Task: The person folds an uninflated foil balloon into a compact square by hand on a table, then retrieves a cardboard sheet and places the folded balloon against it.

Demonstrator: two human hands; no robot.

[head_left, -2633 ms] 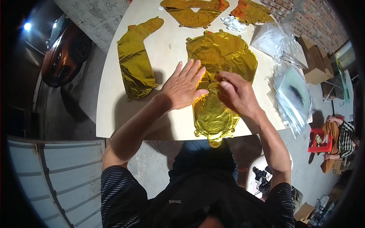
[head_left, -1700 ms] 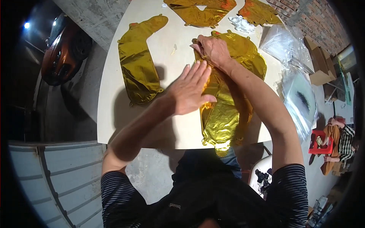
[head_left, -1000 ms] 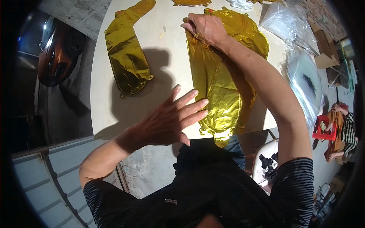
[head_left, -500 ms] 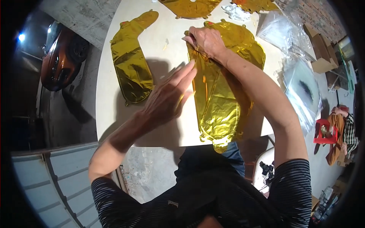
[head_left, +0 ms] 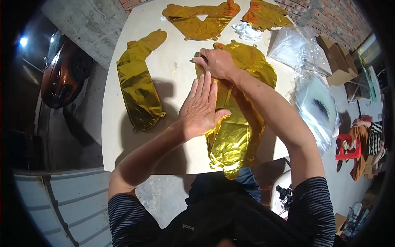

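A flat, uninflated gold foil balloon (head_left: pixel 234 144) lies creased on the table in front of me, its lower end hanging just over the near edge. My right hand (head_left: pixel 219 64) is closed at the balloon's upper left corner, fingers curled and thumb pressed in; what lies inside the grip is partly hidden. Stretched out flat, my left hand (head_left: pixel 200 106) rests along the balloon's left edge, fingertips just below the right hand and thumb over the foil. To the left lies a bent gold foil balloon (head_left: pixel 142 84), touched by neither hand.
At the far side lie a gold foil balloon with a triangular gap (head_left: pixel 197 24), another gold foil piece (head_left: pixel 265 16) and crumpled silvery plastic (head_left: pixel 247 31). Clear plastic bags (head_left: pixel 314 103) cover the table's right edge, near a cardboard box (head_left: pixel 335 57). A red stool (head_left: pixel 347 147) stands beyond.
My left hand has come down flat onto the balloon's left edge from a blurred position beside it. The right hand stays at the same corner. The whole view has shifted slightly.
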